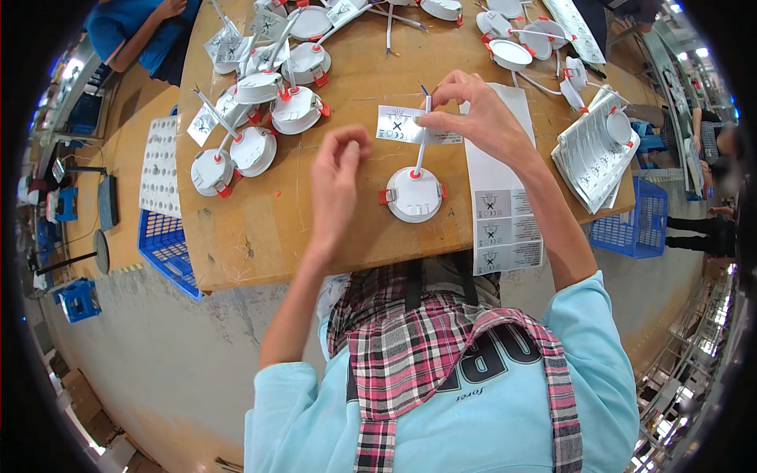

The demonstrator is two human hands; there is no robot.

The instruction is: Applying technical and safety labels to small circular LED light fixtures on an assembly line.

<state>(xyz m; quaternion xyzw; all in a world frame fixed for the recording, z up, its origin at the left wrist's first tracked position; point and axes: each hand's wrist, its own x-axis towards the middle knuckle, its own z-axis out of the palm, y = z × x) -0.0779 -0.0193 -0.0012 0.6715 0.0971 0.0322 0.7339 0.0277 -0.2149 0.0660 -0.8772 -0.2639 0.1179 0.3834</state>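
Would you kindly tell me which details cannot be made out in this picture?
In the head view:
- Contact between the white printed label and white cable: partly covered by the right hand.
- Left palm: hidden by the left hand's own curled fingers, so whether it holds anything small is unclear.
- Front face of the white round downlight: turned down against the brown table.
- Co-worker's head: cut off by the top edge.

On my brown table lie one white round light before me, a label strip, stacked label sheets rightward, and clustered lights leftward, the farthest perhaps overlapping.
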